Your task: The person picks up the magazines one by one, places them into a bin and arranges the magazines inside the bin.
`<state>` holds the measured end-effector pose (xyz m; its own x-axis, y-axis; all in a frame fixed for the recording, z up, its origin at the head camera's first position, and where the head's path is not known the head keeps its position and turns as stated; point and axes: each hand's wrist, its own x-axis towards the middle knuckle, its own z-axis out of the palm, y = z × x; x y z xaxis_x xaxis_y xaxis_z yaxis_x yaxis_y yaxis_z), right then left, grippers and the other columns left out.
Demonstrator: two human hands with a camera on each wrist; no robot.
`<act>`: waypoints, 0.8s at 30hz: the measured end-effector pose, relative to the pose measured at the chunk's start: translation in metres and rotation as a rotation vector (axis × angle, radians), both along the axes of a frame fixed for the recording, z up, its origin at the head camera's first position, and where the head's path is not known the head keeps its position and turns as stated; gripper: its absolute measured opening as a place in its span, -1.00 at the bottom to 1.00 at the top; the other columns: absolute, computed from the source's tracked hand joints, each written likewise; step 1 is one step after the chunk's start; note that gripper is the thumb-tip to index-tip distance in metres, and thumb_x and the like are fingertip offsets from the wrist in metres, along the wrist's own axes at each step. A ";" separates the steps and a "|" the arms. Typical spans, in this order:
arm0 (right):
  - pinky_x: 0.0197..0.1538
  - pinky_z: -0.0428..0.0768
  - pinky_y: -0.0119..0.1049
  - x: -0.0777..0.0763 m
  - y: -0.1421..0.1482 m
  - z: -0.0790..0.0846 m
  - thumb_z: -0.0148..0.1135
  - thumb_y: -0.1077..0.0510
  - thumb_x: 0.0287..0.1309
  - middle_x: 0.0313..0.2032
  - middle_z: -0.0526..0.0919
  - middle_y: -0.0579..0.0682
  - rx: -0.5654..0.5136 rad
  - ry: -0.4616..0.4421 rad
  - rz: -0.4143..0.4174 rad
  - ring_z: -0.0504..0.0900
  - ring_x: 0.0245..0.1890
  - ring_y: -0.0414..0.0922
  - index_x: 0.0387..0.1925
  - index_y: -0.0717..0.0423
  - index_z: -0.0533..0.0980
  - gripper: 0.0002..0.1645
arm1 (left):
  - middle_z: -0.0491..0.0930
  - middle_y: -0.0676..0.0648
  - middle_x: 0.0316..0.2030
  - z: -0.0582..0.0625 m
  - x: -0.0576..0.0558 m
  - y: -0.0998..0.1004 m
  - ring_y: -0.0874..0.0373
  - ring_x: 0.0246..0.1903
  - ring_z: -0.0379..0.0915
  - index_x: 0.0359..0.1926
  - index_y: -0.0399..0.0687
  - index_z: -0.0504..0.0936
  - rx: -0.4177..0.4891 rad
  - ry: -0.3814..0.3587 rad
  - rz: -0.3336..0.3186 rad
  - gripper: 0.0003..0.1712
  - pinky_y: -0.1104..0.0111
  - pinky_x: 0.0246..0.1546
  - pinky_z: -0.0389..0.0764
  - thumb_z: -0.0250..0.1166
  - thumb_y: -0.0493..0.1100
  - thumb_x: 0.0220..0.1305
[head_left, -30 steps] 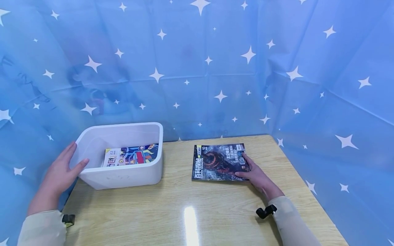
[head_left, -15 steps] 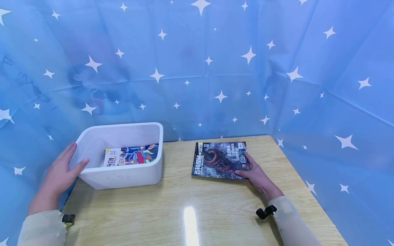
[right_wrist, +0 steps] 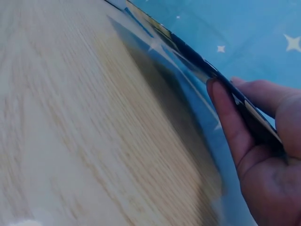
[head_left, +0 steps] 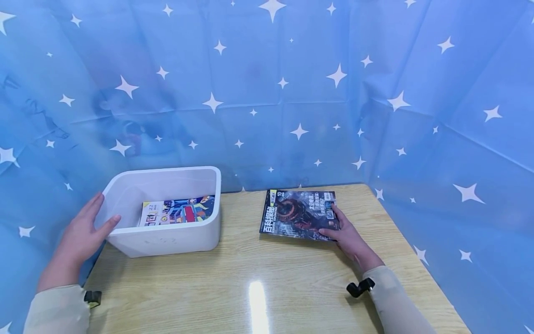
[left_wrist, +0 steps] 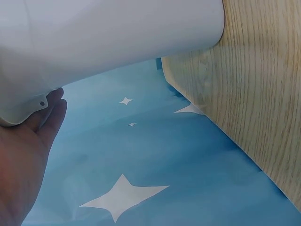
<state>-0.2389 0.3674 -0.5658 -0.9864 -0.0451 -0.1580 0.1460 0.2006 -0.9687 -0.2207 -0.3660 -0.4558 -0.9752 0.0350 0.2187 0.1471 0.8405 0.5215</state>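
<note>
My right hand (head_left: 350, 241) pinches the right edge of a dark-covered magazine (head_left: 300, 213), thumb on the cover and fingers beneath. In the right wrist view the magazine (right_wrist: 188, 52) appears edge-on, raised off the table with a shadow below it. At the left, a white plastic bin (head_left: 167, 239) stands on the table, its rim held at the near left corner by my left hand (head_left: 81, 232). Inside the bin lies another magazine (head_left: 183, 212) with a colourful cover, partly hidden by the front wall. The left wrist view shows fingers at the bin's outer side (left_wrist: 117, 33).
A wood-grain table (head_left: 233, 287) carries everything, with a bright light reflection near its front. Blue curtains (head_left: 250, 69) with white stars hang behind and at both sides. Black wrist cameras (head_left: 360, 287) sit on both sleeves.
The dark magazine has risen a little and its left end has shifted up in the head view. My left hand and the bin have stayed in place.
</note>
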 end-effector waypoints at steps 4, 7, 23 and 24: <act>0.67 0.18 0.18 -0.001 -0.001 0.003 0.54 0.18 0.41 0.79 -0.26 0.22 -0.019 0.004 -0.026 0.12 0.68 0.33 0.84 -0.35 -0.28 0.41 | -0.21 -0.44 0.75 0.000 0.000 0.001 -0.63 0.65 -0.24 0.78 -0.27 -0.15 0.001 0.010 -0.001 0.04 -0.63 0.46 -0.05 0.14 0.20 0.71; 0.70 0.08 0.20 -0.001 -0.002 0.006 0.55 0.19 0.39 0.79 -0.31 0.17 -0.008 0.019 -0.035 -0.02 0.72 0.32 0.84 -0.34 -0.26 0.41 | -0.20 -0.44 0.74 0.000 0.000 0.001 -0.63 0.64 -0.23 0.78 -0.27 -0.15 0.000 0.014 0.000 0.04 -0.63 0.46 -0.05 0.15 0.20 0.71; 0.67 0.22 0.07 0.000 -0.005 0.020 0.54 0.09 0.43 0.79 -0.19 0.17 0.008 0.066 -0.023 0.18 0.67 0.26 0.83 -0.36 -0.27 0.39 | -0.20 -0.42 0.75 0.000 0.000 0.000 -0.61 0.65 -0.24 0.78 -0.28 -0.14 -0.004 0.013 -0.012 0.03 -0.61 0.48 -0.06 0.15 0.18 0.71; 0.69 0.15 0.13 0.000 -0.005 0.021 0.54 0.09 0.43 0.79 -0.25 0.14 0.011 0.073 -0.021 0.11 0.69 0.27 0.84 -0.35 -0.27 0.38 | -0.21 -0.42 0.75 0.000 0.000 0.000 -0.61 0.66 -0.25 0.78 -0.28 -0.15 -0.004 0.012 -0.011 0.03 -0.61 0.48 -0.06 0.14 0.18 0.72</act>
<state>-0.2394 0.3623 -0.5444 -0.9961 -0.0228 -0.0856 0.0789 0.2094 -0.9746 -0.2205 -0.3657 -0.4557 -0.9720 0.0472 0.2304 0.1631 0.8410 0.5158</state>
